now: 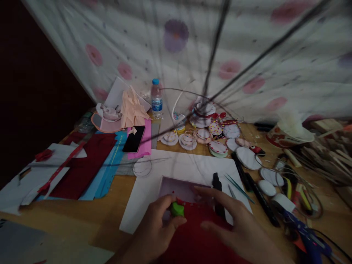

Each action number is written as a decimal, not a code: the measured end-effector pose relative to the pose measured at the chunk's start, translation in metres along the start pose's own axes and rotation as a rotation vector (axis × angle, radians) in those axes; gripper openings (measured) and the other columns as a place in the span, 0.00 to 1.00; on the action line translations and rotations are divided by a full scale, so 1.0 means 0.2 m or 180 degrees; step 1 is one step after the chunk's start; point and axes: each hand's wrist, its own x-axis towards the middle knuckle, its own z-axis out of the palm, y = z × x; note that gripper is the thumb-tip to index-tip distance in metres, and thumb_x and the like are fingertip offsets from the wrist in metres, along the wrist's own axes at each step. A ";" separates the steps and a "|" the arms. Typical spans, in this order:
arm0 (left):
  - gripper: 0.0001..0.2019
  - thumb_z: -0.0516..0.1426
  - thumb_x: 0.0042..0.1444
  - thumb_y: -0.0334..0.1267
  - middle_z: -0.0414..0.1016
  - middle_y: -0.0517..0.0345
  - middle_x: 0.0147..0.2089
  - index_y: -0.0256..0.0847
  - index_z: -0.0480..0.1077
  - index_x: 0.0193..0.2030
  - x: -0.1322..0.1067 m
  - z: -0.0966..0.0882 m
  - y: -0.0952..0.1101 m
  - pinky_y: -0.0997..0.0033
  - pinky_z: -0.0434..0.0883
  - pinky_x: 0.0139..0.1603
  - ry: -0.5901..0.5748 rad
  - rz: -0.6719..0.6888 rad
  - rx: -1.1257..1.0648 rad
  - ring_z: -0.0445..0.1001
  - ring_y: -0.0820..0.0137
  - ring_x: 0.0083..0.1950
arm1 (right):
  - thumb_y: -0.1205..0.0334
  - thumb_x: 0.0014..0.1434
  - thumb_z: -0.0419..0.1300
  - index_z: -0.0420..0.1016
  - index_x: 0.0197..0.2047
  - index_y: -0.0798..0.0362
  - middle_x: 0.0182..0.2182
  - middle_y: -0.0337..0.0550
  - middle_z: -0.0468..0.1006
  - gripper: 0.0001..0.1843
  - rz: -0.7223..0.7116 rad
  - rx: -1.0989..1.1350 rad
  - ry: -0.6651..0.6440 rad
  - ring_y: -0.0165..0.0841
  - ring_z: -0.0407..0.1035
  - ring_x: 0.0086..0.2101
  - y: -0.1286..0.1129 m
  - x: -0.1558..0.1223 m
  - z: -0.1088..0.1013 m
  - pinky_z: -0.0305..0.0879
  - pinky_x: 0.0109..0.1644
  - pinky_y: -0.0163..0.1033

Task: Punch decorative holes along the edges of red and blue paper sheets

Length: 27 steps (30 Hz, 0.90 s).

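My left hand pinches a small bright green piece between thumb and forefinger; its exact kind is unclear. To its right, my right hand hovers with thumb and fingers apart, slightly blurred, holding nothing visible. Beneath both hands lies a red surface, with a greyish-purple piece along its far side. Tiny red bits show near the left fingertips. A large white sheet is spread underneath on the wooden table.
Small decorated hats cluster at the back. A water bottle and black phone stand and lie left of them. Dark red cloth is at left. Tweezers, black pens and a blue glue gun lie right.
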 end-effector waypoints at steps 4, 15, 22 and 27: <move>0.14 0.56 0.54 0.29 0.74 0.56 0.46 0.42 0.69 0.47 0.01 0.02 0.08 0.68 0.65 0.51 -0.0303 0.0452 0.0137 0.71 0.64 0.48 | 0.58 0.47 0.69 0.61 0.62 0.48 0.54 0.46 0.74 0.40 -0.0275 0.0063 -0.0533 0.42 0.70 0.50 -0.10 0.07 0.02 0.65 0.54 0.43; 0.15 0.53 0.47 0.21 0.71 0.55 0.43 0.38 0.67 0.41 0.07 0.02 0.10 0.69 0.64 0.47 -0.0684 0.0875 0.0432 0.68 0.66 0.45 | 0.66 0.45 0.70 0.67 0.56 0.47 0.43 0.38 0.80 0.34 -0.0444 0.0407 -0.1102 0.36 0.74 0.41 -0.13 0.17 0.00 0.65 0.44 0.35; 0.11 0.52 0.50 0.22 0.71 0.55 0.40 0.38 0.66 0.38 0.09 0.01 0.10 0.68 0.65 0.45 -0.0789 0.1048 0.0549 0.68 0.65 0.44 | 0.72 0.49 0.66 0.66 0.55 0.49 0.42 0.41 0.79 0.30 -0.0572 0.0261 -0.0921 0.37 0.73 0.42 -0.10 0.16 0.02 0.64 0.44 0.36; 0.12 0.52 0.49 0.20 0.72 0.55 0.40 0.37 0.67 0.39 0.11 0.02 0.06 0.69 0.65 0.45 -0.0712 0.1140 0.0508 0.69 0.66 0.43 | 0.72 0.50 0.63 0.65 0.56 0.52 0.43 0.45 0.79 0.29 -0.0643 0.0139 -0.0920 0.39 0.73 0.42 -0.08 0.17 0.05 0.65 0.44 0.38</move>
